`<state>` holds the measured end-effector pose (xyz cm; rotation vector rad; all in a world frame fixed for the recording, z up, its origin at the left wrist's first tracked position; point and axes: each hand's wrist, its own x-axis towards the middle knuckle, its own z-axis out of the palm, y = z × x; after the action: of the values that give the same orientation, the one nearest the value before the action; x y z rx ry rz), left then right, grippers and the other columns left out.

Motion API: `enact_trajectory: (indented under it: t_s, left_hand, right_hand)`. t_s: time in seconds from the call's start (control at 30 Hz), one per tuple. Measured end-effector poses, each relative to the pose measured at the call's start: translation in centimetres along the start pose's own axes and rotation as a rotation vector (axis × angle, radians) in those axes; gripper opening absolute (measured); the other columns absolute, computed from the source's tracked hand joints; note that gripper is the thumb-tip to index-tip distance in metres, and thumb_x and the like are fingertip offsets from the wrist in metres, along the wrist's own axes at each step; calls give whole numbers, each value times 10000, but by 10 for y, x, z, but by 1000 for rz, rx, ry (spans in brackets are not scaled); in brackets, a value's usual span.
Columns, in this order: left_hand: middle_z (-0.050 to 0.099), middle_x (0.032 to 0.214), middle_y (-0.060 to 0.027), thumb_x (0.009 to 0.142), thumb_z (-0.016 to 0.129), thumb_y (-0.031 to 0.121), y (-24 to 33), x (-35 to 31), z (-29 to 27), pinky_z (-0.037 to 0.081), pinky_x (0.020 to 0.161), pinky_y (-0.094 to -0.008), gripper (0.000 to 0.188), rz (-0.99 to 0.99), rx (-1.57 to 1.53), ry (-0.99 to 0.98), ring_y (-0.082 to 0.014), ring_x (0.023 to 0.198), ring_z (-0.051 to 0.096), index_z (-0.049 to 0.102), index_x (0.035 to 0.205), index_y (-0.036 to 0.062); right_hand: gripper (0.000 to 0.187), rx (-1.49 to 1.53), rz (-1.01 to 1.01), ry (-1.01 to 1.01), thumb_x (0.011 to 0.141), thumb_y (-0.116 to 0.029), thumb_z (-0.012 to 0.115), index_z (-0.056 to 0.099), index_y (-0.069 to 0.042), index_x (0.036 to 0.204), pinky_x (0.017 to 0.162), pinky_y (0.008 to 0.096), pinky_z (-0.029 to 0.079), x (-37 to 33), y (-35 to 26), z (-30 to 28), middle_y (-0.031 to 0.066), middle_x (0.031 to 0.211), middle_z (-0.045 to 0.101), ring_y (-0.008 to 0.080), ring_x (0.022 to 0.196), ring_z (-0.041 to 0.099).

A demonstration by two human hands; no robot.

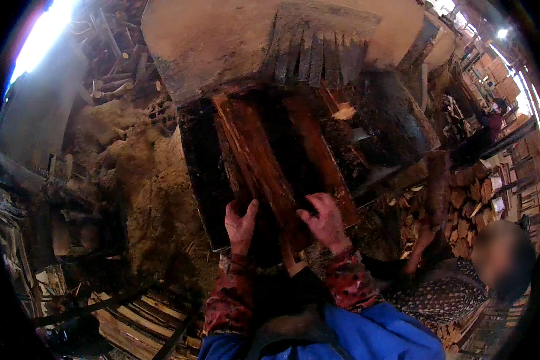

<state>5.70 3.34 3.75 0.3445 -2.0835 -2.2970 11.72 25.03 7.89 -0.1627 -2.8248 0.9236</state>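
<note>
In front of me stands a dark, wet-looking bench (201,174) with a long reddish-brown wooden plank (255,150) lying lengthwise on it. A second reddish-brown strip (318,141) runs along its right side. My left hand (240,227) is just left of the plank's near end, thumb and fingers apart, apparently holding nothing. On the other side, my right hand (326,221) is spread with bent fingers over the near right part of the bench. Whether its fingertips touch the wood is hard to tell. Between my forearms a narrow piece of wood (295,266) shows a pale end.
Beyond the bench rises a large tan rounded surface (210,48) with dark slats (315,60). A pale-ended wood piece (344,112) lies at the far right. Another person (444,282) is close on my right, near stacked split wood (462,204). Slatted wood (138,318) lies lower left.
</note>
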Motion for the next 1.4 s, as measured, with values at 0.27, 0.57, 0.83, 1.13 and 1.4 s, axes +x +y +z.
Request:
enact_trajectory:
  t_s: [0.27,0.57,0.83,1.13,1.4]
  left_hand:
    - [629,1059,-105,810,754,186,-28,11,-8,475,846,-311,472,-6,31,-47,-165,942,573,527,1134,-71]
    - [631,1051,-87,823,740,171,-6,4,-9,479,830,-296,459,-12,37,-43,-146,924,570,526,1150,-68]
    - [653,1011,-101,836,723,176,15,2,-7,486,814,-306,393,22,166,-41,-147,909,584,561,1100,-67]
    - [653,1041,-127,832,724,182,-20,17,-11,484,837,-324,416,-64,139,-52,-180,941,601,550,1119,-63]
    - [652,1076,-145,806,745,201,-22,14,-9,481,866,-328,466,64,67,-39,-188,982,607,546,1135,-63]
  right_hand:
    - [896,-385,141,-110,744,-372,726,248,-165,1473,955,587,387,1,88,-12,292,1389,293,538,1251,286]
    - [788,352,187,-338,821,-419,677,275,-253,1478,1043,546,328,-6,81,1,297,1463,243,410,1348,286]
    - [663,267,-1,-297,889,-481,570,410,-88,1399,1035,539,320,-18,3,17,286,1365,381,449,1280,342]
    - [569,62,1,-39,874,-300,622,457,17,1316,951,457,412,-25,-21,25,228,1286,411,409,1162,439]
    - [462,119,-77,-18,873,-210,627,506,32,1249,880,437,475,-13,-43,5,217,1232,469,400,1068,516]
